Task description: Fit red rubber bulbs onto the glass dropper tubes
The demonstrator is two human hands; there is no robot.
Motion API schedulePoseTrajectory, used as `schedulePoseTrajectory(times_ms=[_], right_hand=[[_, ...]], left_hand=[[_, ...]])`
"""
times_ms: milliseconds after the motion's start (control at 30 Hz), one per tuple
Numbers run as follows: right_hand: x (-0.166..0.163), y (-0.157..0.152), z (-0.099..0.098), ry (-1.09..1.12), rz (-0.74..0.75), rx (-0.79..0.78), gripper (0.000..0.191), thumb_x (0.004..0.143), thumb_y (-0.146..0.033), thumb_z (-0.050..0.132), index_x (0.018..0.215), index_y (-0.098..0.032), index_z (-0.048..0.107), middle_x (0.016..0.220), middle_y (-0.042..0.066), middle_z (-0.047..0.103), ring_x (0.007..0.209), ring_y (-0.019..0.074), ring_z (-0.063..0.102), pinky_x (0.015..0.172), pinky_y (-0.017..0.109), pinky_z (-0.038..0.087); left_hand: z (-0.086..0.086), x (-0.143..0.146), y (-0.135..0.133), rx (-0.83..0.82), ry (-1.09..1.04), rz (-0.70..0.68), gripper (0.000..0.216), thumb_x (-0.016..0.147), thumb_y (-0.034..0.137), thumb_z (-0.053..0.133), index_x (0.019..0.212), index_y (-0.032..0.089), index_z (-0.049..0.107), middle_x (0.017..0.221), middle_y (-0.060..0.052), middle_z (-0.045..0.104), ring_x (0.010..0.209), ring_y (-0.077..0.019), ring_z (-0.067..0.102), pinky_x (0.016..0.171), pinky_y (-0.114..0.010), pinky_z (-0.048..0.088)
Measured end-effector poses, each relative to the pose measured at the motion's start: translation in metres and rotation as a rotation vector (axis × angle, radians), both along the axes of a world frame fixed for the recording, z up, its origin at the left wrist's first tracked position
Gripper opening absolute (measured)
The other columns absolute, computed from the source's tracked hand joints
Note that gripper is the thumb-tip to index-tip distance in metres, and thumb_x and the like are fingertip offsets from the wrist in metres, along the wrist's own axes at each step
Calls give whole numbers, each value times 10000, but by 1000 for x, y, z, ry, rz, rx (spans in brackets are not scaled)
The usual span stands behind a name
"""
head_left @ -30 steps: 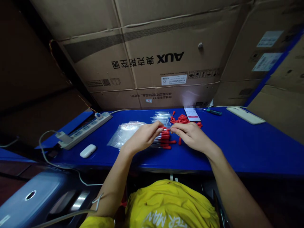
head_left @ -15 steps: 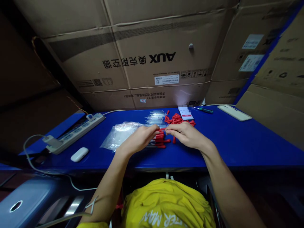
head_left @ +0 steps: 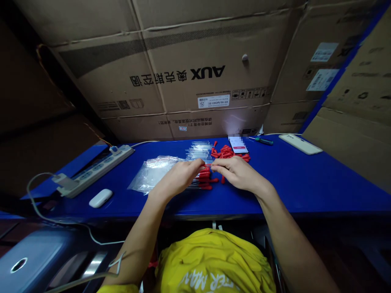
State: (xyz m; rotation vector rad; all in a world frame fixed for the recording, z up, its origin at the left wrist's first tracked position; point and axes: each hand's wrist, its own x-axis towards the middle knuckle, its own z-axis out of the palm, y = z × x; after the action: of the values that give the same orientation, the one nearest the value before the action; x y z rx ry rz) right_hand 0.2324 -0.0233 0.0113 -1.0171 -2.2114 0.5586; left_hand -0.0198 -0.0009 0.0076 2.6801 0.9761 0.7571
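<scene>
My left hand and my right hand meet over the middle of the blue table, fingertips pinched together on a thin clear tube with a red cap. Below them lies a row of capped tubes, red ends to the right. A loose heap of red caps sits just behind my right hand. A bundle of bare clear tubes lies behind my left hand. Both hands are closed in a pinch.
Clear plastic bags lie left of my left hand. A white power strip and a white earbud case are at the left. A phone, a screwdriver and a white remote lie at the back right. Cardboard boxes wall the table.
The view has shifted a little to the right and down. My hands stay pinched together in the same spot over the tubes.
</scene>
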Motion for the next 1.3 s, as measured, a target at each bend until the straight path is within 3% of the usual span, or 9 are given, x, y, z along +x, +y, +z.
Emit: schedulePoseTrajectory(times_ms=[133,400,600,867,1133,1300], right_hand=[[-2,-2,0,-95,-69,130,325,1107,-376,542,916,-210,746,713,19,663,642,167,539,665,305,295],[-1,-3,3,271,152,-196,404,1079,-511,579,898,-183,732,838,32,700,783,184,587,738,299,452],[-2,-6,7,373,278,-291,466,1053,-590,606,873,-181,740,826,37,707,745,166,591,735,303,477],[3,-8,9,185,139,-177,364,1092,-466,570,925,-194,744,846,32,716,761,174,590,702,296,423],[2,-21,17,-113,-35,147,337,1119,-380,529,918,-198,728,767,33,701,655,157,554,670,318,303],[-7,-19,19,158,73,-75,362,1109,-434,548,884,-191,694,749,0,617,686,143,529,674,283,358]], left_hand=[[2,1,-1,-18,-26,2,150,1057,242,527,949,216,628,647,32,538,536,-127,390,577,-241,239],[14,4,-14,-91,-244,-115,234,1093,356,520,1004,205,674,631,29,589,521,-116,492,581,-214,338],[14,6,-19,-37,-289,-164,294,1108,425,510,1009,209,684,629,21,609,515,-118,517,570,-214,368],[10,1,-12,2,-169,-121,214,1094,352,545,980,206,653,613,33,599,497,-106,503,545,-203,301],[8,4,-11,93,-108,-102,244,1105,349,535,938,197,629,604,40,566,480,-90,458,519,-207,265],[13,4,-19,179,-137,-82,317,1162,398,429,1003,190,607,627,41,594,503,-89,512,551,-206,364]])
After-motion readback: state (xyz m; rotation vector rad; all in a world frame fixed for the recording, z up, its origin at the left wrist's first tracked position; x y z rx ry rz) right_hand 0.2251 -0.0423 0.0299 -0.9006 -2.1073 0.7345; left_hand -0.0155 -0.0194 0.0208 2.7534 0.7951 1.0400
